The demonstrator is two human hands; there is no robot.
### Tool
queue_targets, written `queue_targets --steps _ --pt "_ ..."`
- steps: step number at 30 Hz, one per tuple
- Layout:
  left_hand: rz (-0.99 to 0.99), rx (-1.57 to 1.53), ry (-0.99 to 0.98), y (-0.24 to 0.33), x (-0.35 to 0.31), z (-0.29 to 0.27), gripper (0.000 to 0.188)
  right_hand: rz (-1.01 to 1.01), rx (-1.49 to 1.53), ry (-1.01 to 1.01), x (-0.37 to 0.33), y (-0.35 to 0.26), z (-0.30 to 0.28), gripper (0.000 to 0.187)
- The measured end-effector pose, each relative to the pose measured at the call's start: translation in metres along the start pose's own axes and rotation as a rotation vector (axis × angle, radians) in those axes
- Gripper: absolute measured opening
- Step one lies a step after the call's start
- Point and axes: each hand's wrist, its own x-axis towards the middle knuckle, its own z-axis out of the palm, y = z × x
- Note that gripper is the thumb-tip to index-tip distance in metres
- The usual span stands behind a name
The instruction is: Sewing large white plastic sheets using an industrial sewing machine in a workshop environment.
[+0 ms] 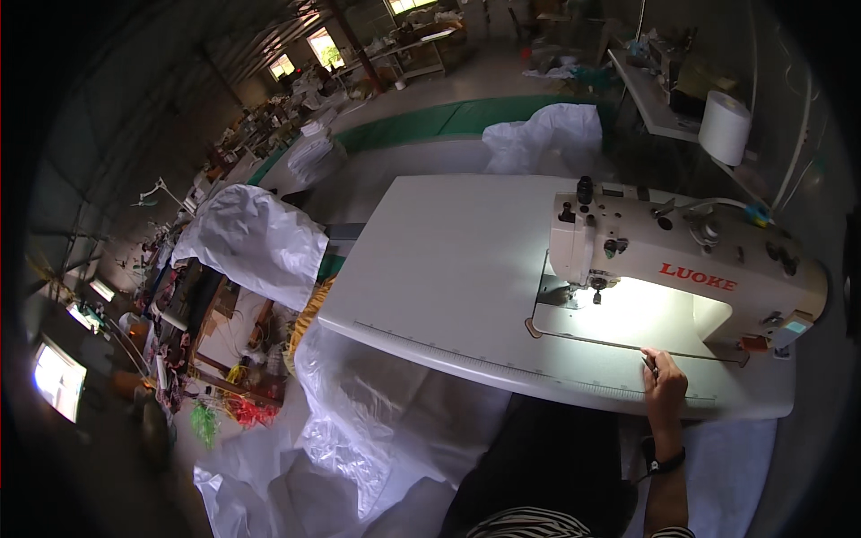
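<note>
My right hand (665, 380) rests over the front edge of a white sewing machine table (439, 260), its fingers curled together. A small dark thing shows at the fingertips, too small to name. Just beyond the fingers runs a thin rod (610, 344) along the tabletop. The cream sewing machine (691, 247) stands on the table's right part, its lamp lighting the surface under the arm. Its needle and presser foot area (587, 291) lies ahead and to the left of the hand. My left hand is out of the picture.
White plastic sheeting (359, 430) hangs and lies below the table's front left. A white sack (256, 242) lies off its left end, another white sack (547, 134) behind. A white thread cone (725, 128) stands at the back right. Cluttered shelving (233, 336) is at left.
</note>
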Motion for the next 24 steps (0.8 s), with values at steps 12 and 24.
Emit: queue_targets --steps 12,24 --pt "0.583 0.029 -0.235 0.193 0.235 0.126 0.061 0.067 -0.041 -0.026 -0.002 -0.004 0.005 0.022" --pt "1.338 0.450 -0.759 0.207 0.276 0.472 0.064 0.293 -0.077 0.094 0.001 -0.005 0.011 0.031"
